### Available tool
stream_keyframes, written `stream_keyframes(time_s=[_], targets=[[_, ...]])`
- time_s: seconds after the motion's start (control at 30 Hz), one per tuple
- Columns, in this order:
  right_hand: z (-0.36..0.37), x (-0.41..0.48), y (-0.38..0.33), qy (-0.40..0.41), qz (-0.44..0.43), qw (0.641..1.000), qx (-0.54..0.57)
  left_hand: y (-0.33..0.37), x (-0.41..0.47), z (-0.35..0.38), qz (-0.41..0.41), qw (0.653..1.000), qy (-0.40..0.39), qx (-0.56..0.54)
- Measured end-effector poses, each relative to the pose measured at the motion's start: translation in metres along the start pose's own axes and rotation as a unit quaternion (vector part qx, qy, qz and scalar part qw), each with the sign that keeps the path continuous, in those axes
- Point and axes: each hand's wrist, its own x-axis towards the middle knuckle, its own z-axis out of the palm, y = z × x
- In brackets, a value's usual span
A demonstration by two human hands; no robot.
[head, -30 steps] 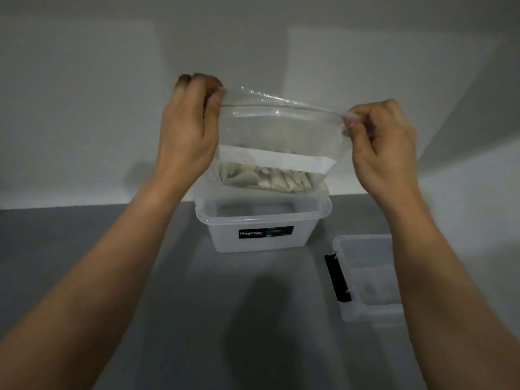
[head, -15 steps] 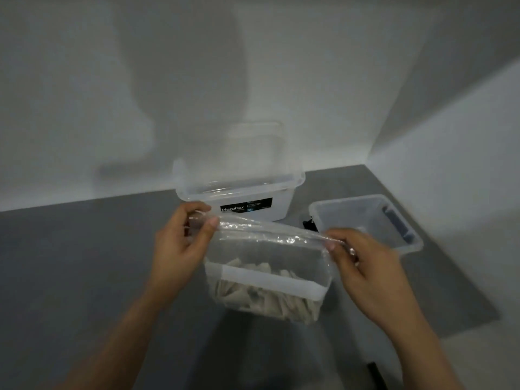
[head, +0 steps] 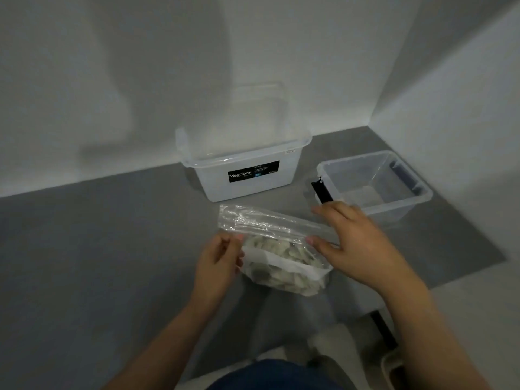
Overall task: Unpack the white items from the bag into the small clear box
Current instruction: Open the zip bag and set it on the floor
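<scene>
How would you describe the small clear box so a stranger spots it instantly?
Find the corner where the grey mat meets the white walls. The small clear box sits there, right of the Megabox tub. It alone is low, unlabelled, with dark end clips.
</scene>
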Motion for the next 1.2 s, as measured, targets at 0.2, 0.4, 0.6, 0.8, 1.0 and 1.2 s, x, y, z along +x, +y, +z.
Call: stream_keyframes(time_s=[0.2, 0.4, 0.6, 0.8, 1.0, 1.2], targets=[[0.019, 0.059, -0.036, -0.080, -0.071, 0.994, -0.007, 0.013, 0.010, 0.019, -0.148, 0.980, -0.023, -0.130], [0.038, 0.053, -0.022, -0.082, -0.040, 0.989, 0.114, 0.030, 0.028, 0.019, -0.072, 0.965, 0.006, -0.254], [0.019, 0.058, -0.036, 0.088, -0.107, 0.983, 0.117, 0.064, 0.036, 0.026, 0.000, 0.983, 0.031, -0.182], [-0.003, 0.081, -0.053, 0.046, 0.009, 0.921, 0.388, 0.097, 0.050, 0.035, -0.012, 0.968, -0.092, -0.234], [0.000, 0.080, -0.039, 0.010, 0.084, 0.876, 0.475, 0.096, 0.048, 0.040, -0.038, 0.981, -0.109, -0.158], [-0.010, 0.079, -0.039, 0.007, 0.111, 0.870, 0.480, 0.104, 0.045, 0.043, -0.033, 0.988, -0.110, -0.104]])
